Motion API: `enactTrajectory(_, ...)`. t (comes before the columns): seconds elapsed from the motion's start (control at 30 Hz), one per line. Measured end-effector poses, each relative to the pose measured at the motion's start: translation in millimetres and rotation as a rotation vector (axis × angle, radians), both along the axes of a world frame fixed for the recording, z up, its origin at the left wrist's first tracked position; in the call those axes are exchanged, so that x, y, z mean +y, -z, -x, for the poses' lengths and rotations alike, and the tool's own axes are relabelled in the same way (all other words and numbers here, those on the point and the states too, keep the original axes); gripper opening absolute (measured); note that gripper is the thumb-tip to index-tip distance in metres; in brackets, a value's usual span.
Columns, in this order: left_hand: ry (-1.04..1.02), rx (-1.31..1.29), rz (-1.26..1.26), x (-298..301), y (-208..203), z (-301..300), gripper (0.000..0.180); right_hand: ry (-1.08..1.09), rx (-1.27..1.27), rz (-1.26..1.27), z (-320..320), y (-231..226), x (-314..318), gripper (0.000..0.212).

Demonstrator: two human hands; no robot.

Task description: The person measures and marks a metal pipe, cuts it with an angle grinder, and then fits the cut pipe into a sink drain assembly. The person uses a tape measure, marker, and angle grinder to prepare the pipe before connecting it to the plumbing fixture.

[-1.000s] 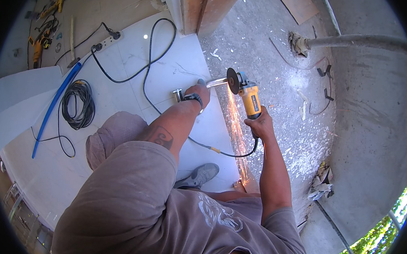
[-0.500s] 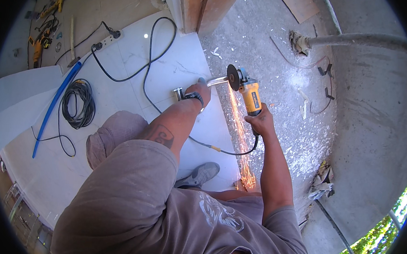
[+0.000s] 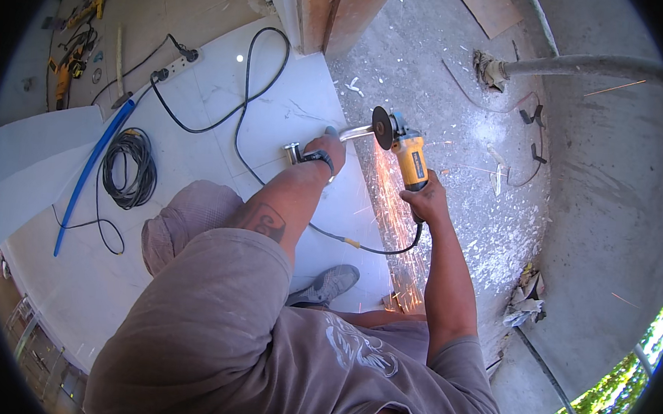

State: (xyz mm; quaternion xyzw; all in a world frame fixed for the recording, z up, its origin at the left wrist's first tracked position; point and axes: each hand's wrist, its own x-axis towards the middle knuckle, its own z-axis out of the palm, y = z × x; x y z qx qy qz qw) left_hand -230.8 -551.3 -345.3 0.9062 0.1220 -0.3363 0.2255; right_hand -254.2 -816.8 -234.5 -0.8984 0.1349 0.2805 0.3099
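A yellow angle grinder is gripped in my right hand, fingers wrapped round its body. Its dark disc meets the end of a shiny bent metal pipe, and orange sparks stream down toward me. My left hand is closed round the pipe and holds it down near the edge of the white tiles. The pipe's other end, with a wide chrome collar, sticks out beside my wrist. A black power cord runs from the grinder's rear across the tiles.
A power strip with plugs, a coiled black cable and a blue tube lie to the left. At the far left are a hammer and yellow power tools. A wooden post stands ahead; white chips litter the rough concrete.
The sparks have spread into a wider, more scattered fan, with stray streaks flying right. Both hands, the pipe and the grinder keep nearly the same place.
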Motion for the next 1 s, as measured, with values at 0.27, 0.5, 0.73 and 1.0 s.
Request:
enactTrajectory(0.27,-0.011,0.079,0.036,0,0,-3,0.038,0.014,0.02,-0.001,5,-1,-3,0.062)
enactTrajectory(0.5,0.001,0.003,0.003,0,9,0,0.042,-0.008,0.045,0.061,8,-2,-5,0.065)
enactTrajectory(0.73,-0.016,-0.007,0.013,0,5,0,0.043,-0.008,0.059,0.074,10,-3,-5,0.065)
enactTrajectory(1.0,-0.017,-0.014,0.024,0,-6,0,0.042,0.004,0.071,0.082,15,2,-8,0.067)
